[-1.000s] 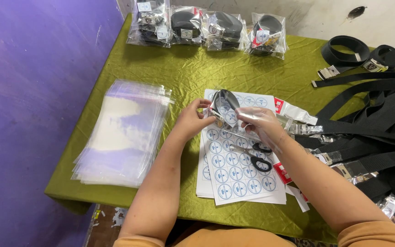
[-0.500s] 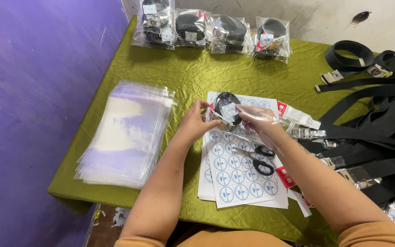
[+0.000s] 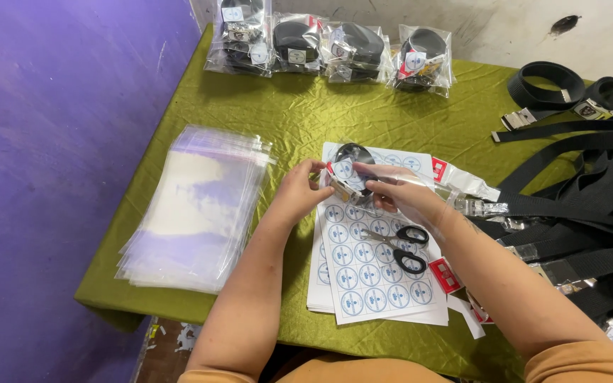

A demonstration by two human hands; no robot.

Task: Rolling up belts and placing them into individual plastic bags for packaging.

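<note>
Wrinkled green tablecloth (image 3: 264,120), purple wall (image 3: 58,142) left, grey wall (image 3: 505,32) behind.

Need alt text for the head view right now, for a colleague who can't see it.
Both hands, left hand and right hand, hold a clear bagged black belt above sticker sheets on a green tablecloth. Black scissors lie on the sheets, a stack of clear bags lies left, loose black belts right.
</note>
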